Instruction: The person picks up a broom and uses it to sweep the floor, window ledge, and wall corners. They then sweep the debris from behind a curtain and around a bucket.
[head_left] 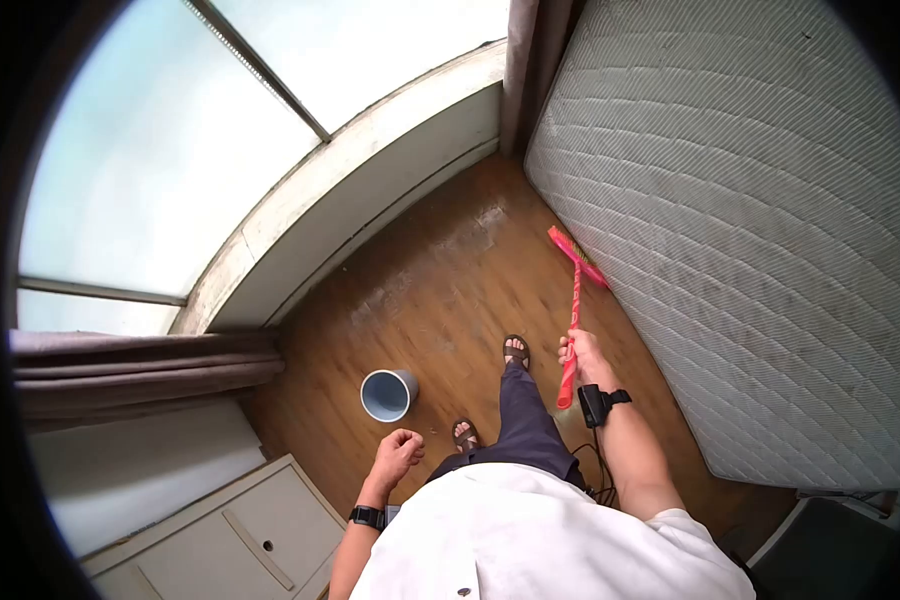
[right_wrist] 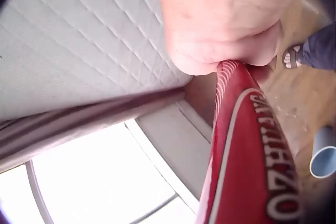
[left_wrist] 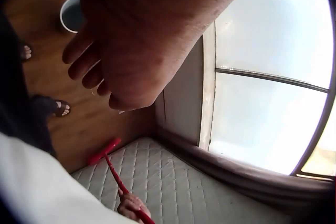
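Note:
My right hand (head_left: 587, 352) grips the red handle of a broom (head_left: 576, 292), fingers wrapped around it. The broom's pink-red head (head_left: 570, 248), with yellow-green bristles, is down by the floor along the bottom edge of a mattress (head_left: 720, 230). Close up in the right wrist view, the printed handle (right_wrist: 252, 150) runs out from beneath the palm. My left hand (head_left: 398, 456) holds nothing and hangs with loosely curled fingers. Nearest to it is a grey-blue bucket (head_left: 409, 384) on the floor; the left wrist view shows the bucket (left_wrist: 64, 15) beyond the fingers.
The mattress stands on edge along the right side of the wooden floor (head_left: 430, 290). A low wall (head_left: 370, 190) under large windows bounds the far side, with curtains (head_left: 150, 370) at both ends. A pale cabinet (head_left: 260, 510) is at lower left. My sandalled feet stand between bucket and broom.

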The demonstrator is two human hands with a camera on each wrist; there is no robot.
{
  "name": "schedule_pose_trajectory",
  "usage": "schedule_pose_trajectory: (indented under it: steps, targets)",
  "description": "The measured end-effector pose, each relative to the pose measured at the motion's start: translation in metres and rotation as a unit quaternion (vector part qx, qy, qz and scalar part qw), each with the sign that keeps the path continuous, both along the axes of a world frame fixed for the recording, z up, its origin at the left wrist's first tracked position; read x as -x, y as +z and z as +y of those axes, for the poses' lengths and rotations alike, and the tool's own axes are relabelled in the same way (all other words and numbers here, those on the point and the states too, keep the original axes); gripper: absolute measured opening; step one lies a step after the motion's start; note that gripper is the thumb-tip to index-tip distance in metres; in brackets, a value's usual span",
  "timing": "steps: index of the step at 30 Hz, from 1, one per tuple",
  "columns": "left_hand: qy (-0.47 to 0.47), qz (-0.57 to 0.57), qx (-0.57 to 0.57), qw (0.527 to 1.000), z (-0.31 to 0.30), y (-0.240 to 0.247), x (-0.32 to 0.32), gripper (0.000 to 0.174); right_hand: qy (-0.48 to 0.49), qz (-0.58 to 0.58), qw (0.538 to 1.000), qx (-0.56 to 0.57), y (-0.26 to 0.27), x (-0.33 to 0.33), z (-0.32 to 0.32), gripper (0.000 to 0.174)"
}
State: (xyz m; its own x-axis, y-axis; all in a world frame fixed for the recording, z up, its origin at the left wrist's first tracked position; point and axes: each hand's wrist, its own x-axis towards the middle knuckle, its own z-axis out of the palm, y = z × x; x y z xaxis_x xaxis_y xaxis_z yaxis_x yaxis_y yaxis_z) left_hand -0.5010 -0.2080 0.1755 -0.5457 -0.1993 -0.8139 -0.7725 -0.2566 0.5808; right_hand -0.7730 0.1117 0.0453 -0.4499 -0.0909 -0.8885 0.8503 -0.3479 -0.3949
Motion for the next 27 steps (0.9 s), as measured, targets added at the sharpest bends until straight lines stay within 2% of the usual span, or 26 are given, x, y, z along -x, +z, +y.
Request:
schedule_pose_trajectory:
  steps: [1, 3, 5, 7, 11, 16, 20, 25, 27]
  targets:
    - [-0.026, -0.005, 0.024, 0.999, 0.002, 0.008, 0.014, 0.014, 0.003, -0.019, 1.000, 0.010, -0.004, 0.011, -0.020, 0.014]
    - [-0.062, -0.008, 0.067, 0.996, 0.002, 0.014, 0.035, 0.015, 0.049, -0.025, 0.998, -0.009, 0.026, 0.024, -0.056, 0.011]
    - [-0.023, -0.012, 0.090, 0.996, -0.004, 0.025, 0.051, 0.016, 0.092, -0.057, 0.994, 0.016, 0.036, 0.031, -0.070, 0.007]
    - [-0.002, -0.011, 0.087, 0.996, -0.002, 0.031, 0.065, 0.016, 0.152, -0.045, 0.987, -0.002, 0.056, 0.046, -0.069, 0.007]
    - [0.021, -0.027, 0.065, 0.997, 0.001, 0.035, 0.078, 0.015, 0.193, 0.001, 0.981, -0.016, 0.072, 0.079, -0.077, 0.008]
    - [0.043, -0.063, 0.060, 0.995, 0.004, 0.023, 0.073, 0.019, 0.269, 0.120, 0.954, -0.061, 0.053, 0.144, -0.096, 0.016]
    - [0.068, -0.100, 0.066, 0.990, 0.002, 0.029, 0.069, 0.018, 0.319, 0.146, 0.933, -0.080, 0.026, 0.217, -0.134, 0.012]
    - [0.088, -0.130, 0.067, 0.985, 0.003, 0.037, 0.059, 0.020, 0.291, 0.139, 0.945, -0.059, -0.034, 0.279, -0.165, 0.012]
    - [0.089, -0.134, 0.068, 0.985, 0.003, 0.036, 0.056, 0.020, 0.365, 0.085, 0.922, -0.101, -0.046, 0.281, -0.160, 0.014]
